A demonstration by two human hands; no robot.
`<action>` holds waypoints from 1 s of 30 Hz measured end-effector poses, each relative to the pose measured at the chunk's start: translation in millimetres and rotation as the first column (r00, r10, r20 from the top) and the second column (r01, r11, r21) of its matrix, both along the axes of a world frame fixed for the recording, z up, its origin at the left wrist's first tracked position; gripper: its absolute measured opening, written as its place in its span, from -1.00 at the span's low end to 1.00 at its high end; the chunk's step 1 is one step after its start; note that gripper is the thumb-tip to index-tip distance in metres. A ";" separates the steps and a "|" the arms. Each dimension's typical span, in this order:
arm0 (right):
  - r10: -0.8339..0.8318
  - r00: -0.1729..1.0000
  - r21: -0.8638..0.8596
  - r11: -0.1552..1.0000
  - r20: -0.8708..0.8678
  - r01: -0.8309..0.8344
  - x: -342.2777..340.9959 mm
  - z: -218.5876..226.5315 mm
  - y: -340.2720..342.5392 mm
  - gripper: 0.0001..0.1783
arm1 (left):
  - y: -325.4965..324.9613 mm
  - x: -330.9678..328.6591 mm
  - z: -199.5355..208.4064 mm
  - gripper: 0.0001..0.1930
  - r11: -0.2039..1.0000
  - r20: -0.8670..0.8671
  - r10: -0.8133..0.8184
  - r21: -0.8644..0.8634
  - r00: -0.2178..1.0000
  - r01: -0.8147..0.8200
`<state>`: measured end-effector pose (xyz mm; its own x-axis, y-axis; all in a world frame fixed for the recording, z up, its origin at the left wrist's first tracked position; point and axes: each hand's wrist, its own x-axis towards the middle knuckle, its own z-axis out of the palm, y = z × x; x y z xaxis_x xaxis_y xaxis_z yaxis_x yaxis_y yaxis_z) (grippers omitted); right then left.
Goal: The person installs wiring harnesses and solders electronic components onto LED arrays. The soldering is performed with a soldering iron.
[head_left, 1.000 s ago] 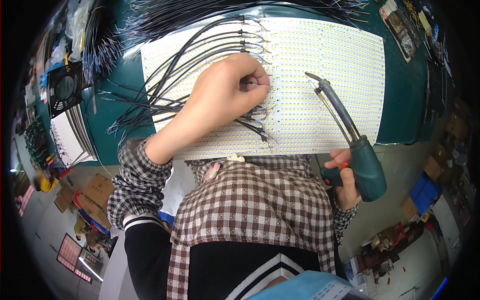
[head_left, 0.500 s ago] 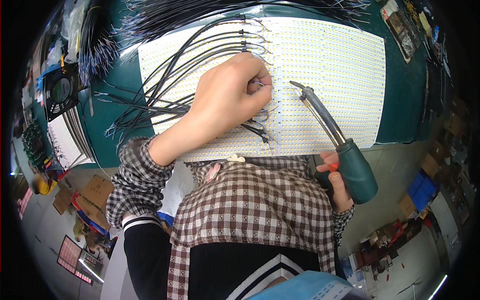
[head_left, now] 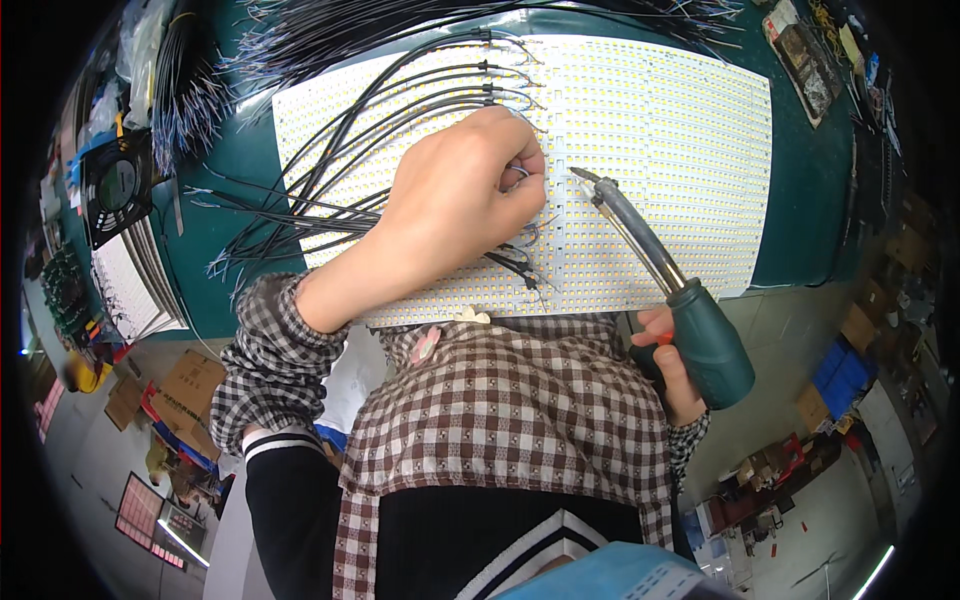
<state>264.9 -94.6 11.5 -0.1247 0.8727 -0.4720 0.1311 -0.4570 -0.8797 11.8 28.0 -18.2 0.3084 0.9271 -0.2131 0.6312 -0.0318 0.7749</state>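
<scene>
A white LED panel (head_left: pixel 660 150), dotted with rows of small yellowish chips, lies before me on the table. Over its middle my left hand (head_left: pixel 465 185) is closed, thumb and forefinger pinching a thin wire (head_left: pixel 516 172). Several black cables (head_left: pixel 350 125) run from the panel's centre line off to the left, their thin ends spread at the joints. My right hand (head_left: pixel 680 375) grips the green handle of a soldering iron (head_left: pixel 712 345) beside the panel's near edge. The iron's dark tip points up and left, a short way right of the left hand's fingers.
Bundles of black cable (head_left: pixel 330 35) lie along the far side of the green table (head_left: pixel 215 290). A black fan (head_left: pixel 120 185) and stacked white panels (head_left: pixel 135 285) are at the left. A stained, blackened box (head_left: pixel 803 60) sits at the far right.
The soldering iron's tip has shifted slightly left and down, closer to the left hand. My left hand keeps its pinch in almost the same place.
</scene>
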 end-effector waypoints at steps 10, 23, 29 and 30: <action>-0.107 0.994 0.065 0.992 0.006 0.107 -2.5 -7.3 -4.4 -0.26 | -4.5 1.6 -2.9 -0.93 0.997 -0.002 -0.009 0.074 1.000 0.009; -0.015 0.994 0.071 0.997 0.106 0.007 -3.3 -7.2 -4.0 -0.27 | -5.5 3.2 -5.2 -0.93 0.990 -0.024 0.008 0.141 1.000 -0.004; -0.002 0.988 0.081 0.997 0.154 -0.011 -3.4 -8.5 -5.1 -0.28 | -5.4 3.4 -4.6 -0.92 0.990 -0.035 0.002 0.141 0.999 0.003; -0.002 0.988 0.081 0.997 0.154 -0.011 -3.9 -8.3 -4.9 -0.28 | -5.2 3.3 -4.6 -0.92 0.989 -0.033 -0.001 0.148 0.999 0.006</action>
<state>261.0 -99.4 3.2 -0.0603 0.9086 -0.4133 0.2699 -0.3838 -0.8831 15.1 22.8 -22.7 0.3067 0.9481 -0.0834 0.6561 -0.1471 0.7402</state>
